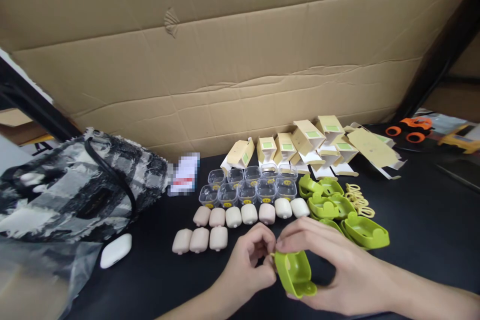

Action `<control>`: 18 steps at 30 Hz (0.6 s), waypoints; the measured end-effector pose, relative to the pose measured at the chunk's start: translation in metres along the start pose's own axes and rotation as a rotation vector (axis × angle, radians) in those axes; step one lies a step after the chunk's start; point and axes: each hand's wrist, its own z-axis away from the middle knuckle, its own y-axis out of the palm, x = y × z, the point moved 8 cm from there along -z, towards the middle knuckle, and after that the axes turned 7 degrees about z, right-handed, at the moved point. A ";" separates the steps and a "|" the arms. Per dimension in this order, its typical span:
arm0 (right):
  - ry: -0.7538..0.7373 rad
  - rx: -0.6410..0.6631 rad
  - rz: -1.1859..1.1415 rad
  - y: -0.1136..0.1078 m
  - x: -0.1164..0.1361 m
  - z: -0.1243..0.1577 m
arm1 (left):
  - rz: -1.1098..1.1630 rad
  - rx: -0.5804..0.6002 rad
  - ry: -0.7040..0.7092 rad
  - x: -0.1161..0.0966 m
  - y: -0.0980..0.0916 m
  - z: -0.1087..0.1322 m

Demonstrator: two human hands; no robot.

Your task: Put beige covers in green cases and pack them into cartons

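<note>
My right hand (337, 265) grips a lime-green silicone case (296, 272) just above the black table, fingers curled over its top and thumb under it. My left hand (249, 260) pinches at the case's left edge with thumb and forefinger closed on a small pale part I cannot make out. Just beyond the hands lie two rows of pale pink and white earbud cases (232, 217). More green cases (337, 210) are piled to the right, beside yellow loops (360, 200).
Clear plastic boxes (249, 187) stand in two rows behind the pale cases, with tan cardboard cartons (300, 147) behind them. A plaid bag (75, 185) and a white case (115, 251) lie at left. Orange toy parts (410, 129) sit far right. A cardboard wall (240, 60) backs the table.
</note>
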 end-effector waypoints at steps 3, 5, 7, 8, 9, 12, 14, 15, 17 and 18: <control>-0.016 -0.035 -0.011 -0.003 0.002 0.000 | 0.011 0.009 -0.044 -0.001 0.002 -0.002; -0.016 -0.017 0.025 -0.002 0.002 -0.001 | 0.021 0.004 -0.063 -0.001 0.001 -0.001; 0.007 0.000 0.085 -0.002 -0.002 -0.001 | 0.053 0.009 -0.063 0.001 0.000 0.001; 0.025 -0.004 0.127 -0.004 -0.004 -0.001 | 0.078 0.024 -0.048 0.002 0.000 0.003; 0.045 -0.017 0.175 -0.006 -0.008 -0.001 | 0.105 0.045 -0.029 0.004 0.000 0.006; 0.094 -0.024 0.297 -0.006 -0.016 0.001 | 0.169 0.120 0.022 0.011 0.005 0.014; 0.128 0.047 0.301 0.003 -0.021 0.001 | 0.206 0.158 0.020 0.018 0.010 0.018; 0.145 0.087 0.287 0.008 -0.022 0.002 | 0.238 0.174 0.006 0.022 0.013 0.019; 0.148 0.151 0.250 0.014 -0.022 0.001 | 0.292 0.175 -0.042 0.030 0.017 0.018; 0.137 0.170 0.231 0.014 -0.020 0.000 | 0.315 0.157 -0.072 0.034 0.017 0.017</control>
